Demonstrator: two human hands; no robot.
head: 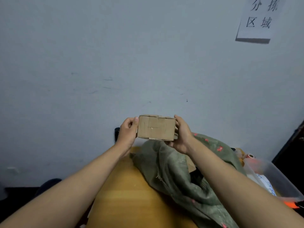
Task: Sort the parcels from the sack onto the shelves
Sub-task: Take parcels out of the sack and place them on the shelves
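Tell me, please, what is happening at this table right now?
A person holds a small cardboard parcel up in front of the wall, the left hand gripping one end and the right hand the other. The green sack lies slumped on the wooden table below. No shelf is in view.

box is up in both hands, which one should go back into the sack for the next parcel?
Right, probably. The sack lies under the right hand, its opening below that wrist. The left hand grips the box from the far side and could keep it.
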